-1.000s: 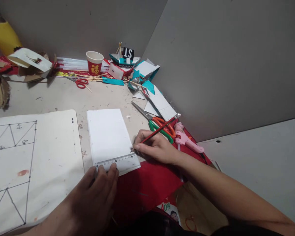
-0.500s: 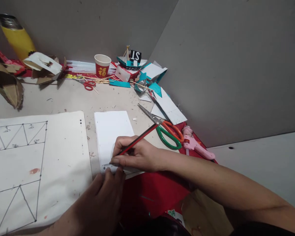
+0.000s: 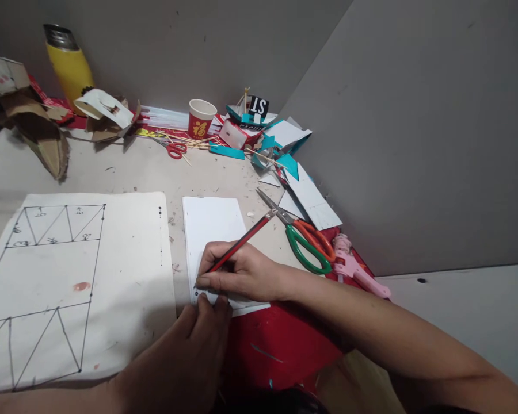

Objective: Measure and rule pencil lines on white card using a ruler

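A red-and-black pencil point(image 3: 243, 242) is pinched in my right hand point(image 3: 237, 267), its point down by the left end of a ruler. My left hand point(image 3: 194, 339) presses its fingertips on that ruler point(image 3: 197, 294), which lies across the near end of a white sheet point(image 3: 211, 224). Most of the ruler is hidden under both hands. Left of the hands lies a large sheet point(image 3: 132, 253) with dark lines, triangles and dots drawn on it.
Green-and-orange scissors point(image 3: 307, 248) and a pink glue gun point(image 3: 358, 270) lie to the right. Along the wall stand a yellow bottle point(image 3: 70, 72), a red paper cup point(image 3: 201, 121), cardboard pieces point(image 3: 54, 138), red-handled scissors point(image 3: 176, 150), thin sticks and teal-white scraps point(image 3: 308, 192).
The view has swung left, so everything sits further right in the picture. My right hand has moved the pencil point leftward along the ruler, close to its end. My left hand stays on the ruler.
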`<action>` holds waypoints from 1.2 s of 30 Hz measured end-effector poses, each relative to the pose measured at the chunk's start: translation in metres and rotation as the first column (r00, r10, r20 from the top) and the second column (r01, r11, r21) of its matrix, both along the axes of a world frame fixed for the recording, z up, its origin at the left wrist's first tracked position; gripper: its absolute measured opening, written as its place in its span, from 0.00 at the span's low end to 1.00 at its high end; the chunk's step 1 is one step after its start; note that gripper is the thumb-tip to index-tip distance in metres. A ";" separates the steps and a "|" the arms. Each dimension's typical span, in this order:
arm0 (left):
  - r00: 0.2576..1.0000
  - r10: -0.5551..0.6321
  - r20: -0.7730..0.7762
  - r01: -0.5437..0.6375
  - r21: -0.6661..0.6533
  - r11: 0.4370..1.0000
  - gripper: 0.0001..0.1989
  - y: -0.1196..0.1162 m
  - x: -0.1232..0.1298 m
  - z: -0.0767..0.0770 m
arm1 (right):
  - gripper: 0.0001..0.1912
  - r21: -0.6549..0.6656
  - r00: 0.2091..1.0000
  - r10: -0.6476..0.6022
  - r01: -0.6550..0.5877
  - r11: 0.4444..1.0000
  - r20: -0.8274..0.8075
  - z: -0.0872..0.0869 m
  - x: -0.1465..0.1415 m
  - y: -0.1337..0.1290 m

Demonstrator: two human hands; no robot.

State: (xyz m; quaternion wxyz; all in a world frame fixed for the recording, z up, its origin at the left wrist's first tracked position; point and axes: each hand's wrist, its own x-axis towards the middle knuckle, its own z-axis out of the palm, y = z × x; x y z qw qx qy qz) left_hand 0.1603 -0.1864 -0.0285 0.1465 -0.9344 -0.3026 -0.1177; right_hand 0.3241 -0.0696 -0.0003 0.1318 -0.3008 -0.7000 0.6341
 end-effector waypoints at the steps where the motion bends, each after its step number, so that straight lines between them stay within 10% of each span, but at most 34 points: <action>1: 1.000 0.000 0.000 0.000 0.005 1.000 0.20 0.000 0.000 0.000 | 0.09 0.006 1.000 0.005 -0.006 1.000 0.009 0.000 0.000 0.000; 36: 1.000 -0.027 -0.008 0.027 -0.022 0.999 0.21 0.001 0.000 0.002 | 0.07 0.144 1.000 -0.009 0.007 0.989 0.010 -0.003 0.000 -0.003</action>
